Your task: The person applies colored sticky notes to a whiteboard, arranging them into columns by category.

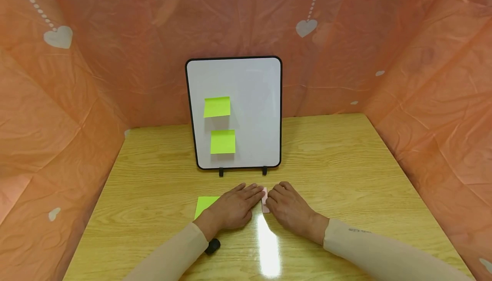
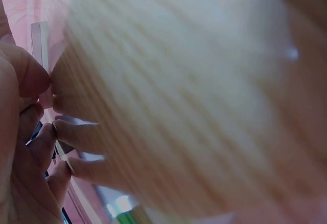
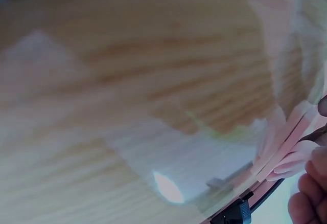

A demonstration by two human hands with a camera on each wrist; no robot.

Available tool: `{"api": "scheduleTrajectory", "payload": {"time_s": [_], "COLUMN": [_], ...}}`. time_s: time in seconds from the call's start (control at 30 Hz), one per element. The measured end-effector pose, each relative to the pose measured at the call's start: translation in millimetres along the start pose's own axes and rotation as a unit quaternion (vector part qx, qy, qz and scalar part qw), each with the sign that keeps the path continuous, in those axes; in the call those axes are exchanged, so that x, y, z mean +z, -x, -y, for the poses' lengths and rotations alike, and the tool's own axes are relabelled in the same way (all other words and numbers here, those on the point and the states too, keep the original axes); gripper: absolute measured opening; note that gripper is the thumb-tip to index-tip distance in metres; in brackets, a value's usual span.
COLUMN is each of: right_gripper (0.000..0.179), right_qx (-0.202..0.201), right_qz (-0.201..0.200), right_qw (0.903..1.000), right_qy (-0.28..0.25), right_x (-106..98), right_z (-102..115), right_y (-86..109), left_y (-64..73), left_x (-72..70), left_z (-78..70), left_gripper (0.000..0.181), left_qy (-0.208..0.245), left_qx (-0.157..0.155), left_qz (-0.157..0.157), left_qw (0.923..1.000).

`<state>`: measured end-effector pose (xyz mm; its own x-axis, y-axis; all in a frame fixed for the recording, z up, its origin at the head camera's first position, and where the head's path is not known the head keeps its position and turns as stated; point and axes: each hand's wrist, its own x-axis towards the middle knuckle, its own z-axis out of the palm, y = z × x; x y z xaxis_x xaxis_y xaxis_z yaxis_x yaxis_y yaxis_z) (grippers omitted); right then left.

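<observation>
Between the two hands lies a small pink sticky-note pad [image 1: 265,209], mostly covered by fingers in the head view. My left hand [image 1: 232,208] reaches it from the left, palm down with straight fingers, fingertips resting at its edge. From the other side my right hand [image 1: 289,208] pinches a pink sheet, its fingers curled. In the right wrist view the pink sheets [image 3: 286,152] bend up beside the fingertips. A yellow-green sticky-note pad [image 1: 204,205] sits on the table, partly hidden behind the left wrist.
Behind the hands a framed whiteboard [image 1: 253,114] stands on small black feet. It carries an upper green note [image 1: 217,107] and a lower green note [image 1: 223,141]. A black cylindrical thing [image 1: 212,246] shows beside the left sleeve. Orange cloth [image 1: 238,16] surrounds the wooden table [image 1: 338,153].
</observation>
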<state>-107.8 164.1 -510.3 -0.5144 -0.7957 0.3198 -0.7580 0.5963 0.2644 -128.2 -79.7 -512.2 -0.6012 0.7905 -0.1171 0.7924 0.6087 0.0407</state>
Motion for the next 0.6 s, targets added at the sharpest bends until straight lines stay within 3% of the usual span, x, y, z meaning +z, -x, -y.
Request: {"api": "scheduleTrajectory", "payload": {"time_s": [0.3, 0.47, 0.6], "right_gripper": [0.022, 0.039, 0.041], "right_qx": [0.027, 0.028, 0.026], "right_qz": [-0.017, 0.0, 0.019], "right_qw": [0.9993, 0.9993, 0.9991], "right_qy": [-0.017, -0.024, -0.028], "right_x": [2.9, 0.8, 2.2], "right_z": [-1.6, -2.8, -3.1], "right_y": [-2.9, -0.8, -0.1], "left_y": [-1.3, -1.3, -1.0], "left_x": [0.6, 1.0, 1.2], "left_z": [0.3, 0.7, 1.2], "left_gripper": [0.059, 0.058, 0.057], "left_qy": [0.006, 0.003, 0.005], "left_qx": [-0.001, -0.001, -0.003], "left_qz": [0.005, 0.003, 0.004], "left_qw": [1.0, 1.0, 1.0]}}
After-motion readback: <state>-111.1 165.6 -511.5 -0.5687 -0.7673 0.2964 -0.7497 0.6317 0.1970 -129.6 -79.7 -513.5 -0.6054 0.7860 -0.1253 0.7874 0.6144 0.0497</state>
